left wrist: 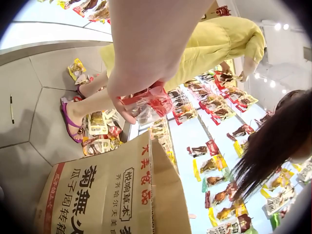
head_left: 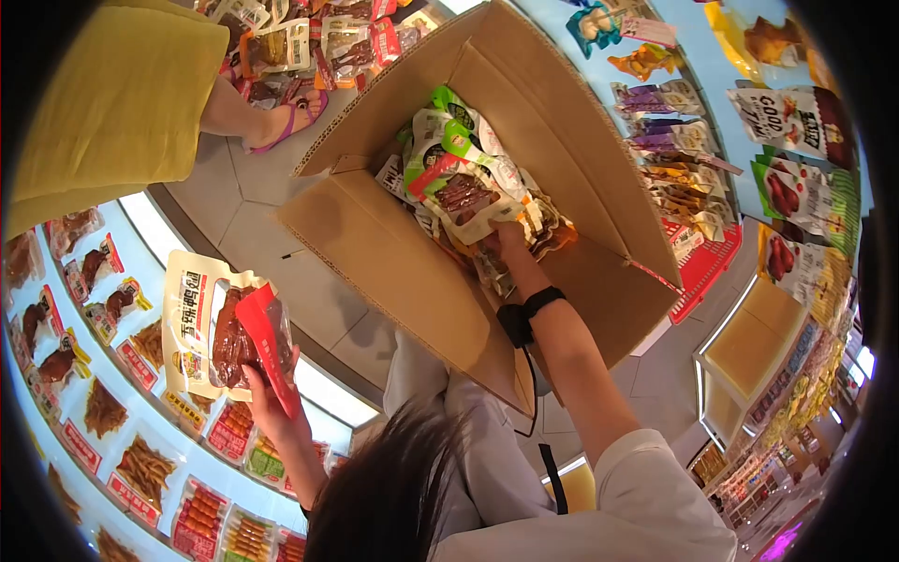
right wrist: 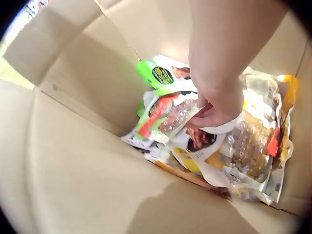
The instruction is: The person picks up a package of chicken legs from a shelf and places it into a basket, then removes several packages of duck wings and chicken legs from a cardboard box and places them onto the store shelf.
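in the carton (head_left: 599,159), r hand (head_left: 506,242) pinches a red-cornered pkt (head_left: 464,195) by its edge, thumb & fingers pressed on it; pkt lies atop green-&-white pkts (head_left: 454,131), w/ a clear-fronted pkt (right wrist: 248,146) nearby. outside carton, l hand (head_left: 276,412) grips a cream-&-red pkt (head_left: 225,328) low down, fingers curled on it, well apart from r hand, in front of lit shelf (head_left: 98,482).

risks, my guess: l pkt is held at one end only, so weight above the grip cd tip it & it'd drop to floor (head_left: 257,248). r pinch is narrow & film looks slick, so pkt cd slide out; pkts overlap, so a quick pull might drag neighbours along or crease them. loose cable (head_left: 537,393) from wrist strap (head_left: 517,323) hangs by carton edge, cd snag on a flap. someone's sandalled foot (head_left: 281,124) is close too; stepping back w/o looking = a bump.
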{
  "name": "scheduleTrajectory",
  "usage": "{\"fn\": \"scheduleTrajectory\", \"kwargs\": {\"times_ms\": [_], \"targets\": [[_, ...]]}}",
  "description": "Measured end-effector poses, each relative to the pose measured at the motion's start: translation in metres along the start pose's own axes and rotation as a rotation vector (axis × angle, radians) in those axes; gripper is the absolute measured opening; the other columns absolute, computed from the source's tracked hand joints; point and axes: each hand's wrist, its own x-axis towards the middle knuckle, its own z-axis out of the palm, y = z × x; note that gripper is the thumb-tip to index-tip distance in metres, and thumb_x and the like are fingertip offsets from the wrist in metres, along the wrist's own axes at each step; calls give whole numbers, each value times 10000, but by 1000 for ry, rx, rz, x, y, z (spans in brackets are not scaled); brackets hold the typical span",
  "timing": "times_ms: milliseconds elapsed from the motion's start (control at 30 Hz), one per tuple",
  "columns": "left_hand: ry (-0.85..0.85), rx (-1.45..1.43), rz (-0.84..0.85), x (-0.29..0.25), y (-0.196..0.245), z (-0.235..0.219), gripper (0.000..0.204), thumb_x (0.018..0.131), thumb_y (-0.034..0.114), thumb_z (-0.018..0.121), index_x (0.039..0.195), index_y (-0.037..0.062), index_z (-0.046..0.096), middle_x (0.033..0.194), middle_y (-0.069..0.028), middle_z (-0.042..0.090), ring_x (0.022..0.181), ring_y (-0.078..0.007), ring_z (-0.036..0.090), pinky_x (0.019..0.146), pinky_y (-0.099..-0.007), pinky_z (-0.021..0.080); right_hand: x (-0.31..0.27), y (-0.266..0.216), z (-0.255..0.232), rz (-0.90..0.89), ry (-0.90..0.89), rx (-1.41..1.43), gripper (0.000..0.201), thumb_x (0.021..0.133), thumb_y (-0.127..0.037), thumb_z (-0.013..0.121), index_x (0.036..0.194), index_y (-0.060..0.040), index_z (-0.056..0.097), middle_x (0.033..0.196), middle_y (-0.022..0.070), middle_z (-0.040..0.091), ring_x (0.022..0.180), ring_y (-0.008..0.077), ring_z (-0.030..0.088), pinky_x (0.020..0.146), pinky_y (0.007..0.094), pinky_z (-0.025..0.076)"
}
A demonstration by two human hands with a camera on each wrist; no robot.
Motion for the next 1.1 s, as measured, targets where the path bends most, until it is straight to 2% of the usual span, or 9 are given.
{"fn": "scheduleTrajectory", "kwargs": {"times_ms": [167, 400, 433, 533, 667, 900, 1000, 1067, 1100], "targets": [[27, 116, 70, -46, 54, 25, 534, 868, 151, 532, 1311, 25, 260, 1276, -137, 396, 1123, -215, 455, 943, -356, 394, -148, -72, -15, -316, -74, -101, 149, 807, -46, 534, 938, 15, 572, 833, 90, 600, 703, 193, 599, 583, 292, 518], [-28, 252, 111, -142, 186, 103, 440, 862, 209, 556, 1210, -22, 416, 1156, -104, 510, 1017, -163, 498, 880, -288, 389, -427, -151, -105, -756, -72, -402, 196, 830, -113, 519, 793, 70, 579, 651, 63, 588, 510, 128, 573, 476, 243, 487], [-92, 196, 71, -157, 214, 119, 433, 860, 210, 555, 1203, -20, 424, 1149, -97, 515, 1006, -152, 501, 857, -273, 399, -465, -162, -117, -812, -50, -377, 187, 798, -130, 552, 767, 49, 594, 621, 44, 575, 547, 152, 582, 533, 272, 488], [-417, -144, 199, -209, 280, 163, 358, 874, 202, 512, 1155, -13, 462, 1085, -75, 548, 971, -131, 528, 772, -252, 452, -563, -203, -162, -1383, 137, -629, 140, 707, -113, 603, 718, 21, 639, 1219, 109, 457, 1093, 250, 434, 938, 370, 324], [-635, -44, 286, -249, 326, 183, 330, 895, 211, 474, 1124, -27, 482, 1059, -77, 566, 912, -143, 554, 790, -272, 447, -756, -250, -195, -1781, -58, -475, 129, 667, -39, 517, 583, 45, 569, 1345, 80, 384, 1293, 285, 224, 1047, 393, 159], [-705, 633, 550, -287, 344, 214, 345, 901, 241, 453, 1132, -14, 479, 1033, -124, 579, 927, -232, 557, 806, -325, 416, -880, -264, -251, -2061, -276, -3, 164, 652, -61, 480, 530, 47, 501, 1338, 179, 363, 1274, 276, 281, 1023, 410, 236], [-654, 874, 978, -311, 333, 223, 342, 882, 173, 450, 1186, 18, 443, 1087, -184, 537, 1032, -327, 497, 839, -365, 407, -907, -255, -247, -1778, -518, 412, 224, 675, -101, 502, 743, 96, 585, 1362, 191, 314, 1254, 246, 320, 1002, 359, 285], [-620, 962, 1194, -321, 319, 224, 361, 870, 143, 454, 1211, 30, 422, 1139, -179, 511, 1067, -338, 470, 855, -380, 404, -905, -253, -252, -1644, -640, 399, 489, 698, -173, 526, 1108, 86, 460, 1285, 155, 365, 1076, 187, 449, 891, 288, 383], [-617, 985, 1118, -325, 308, 224, 385, 854, 124, 466, 1227, 48, 410, 1158, -174, 498, 1073, -335, 465, 868, -387, 399, -916, -247, -246, -1583, -630, 424, 577, 695, -202, 525, 1207, 30, 395, 1212, 129, 409, 993, 171, 481, 838, 273, 414]]}}
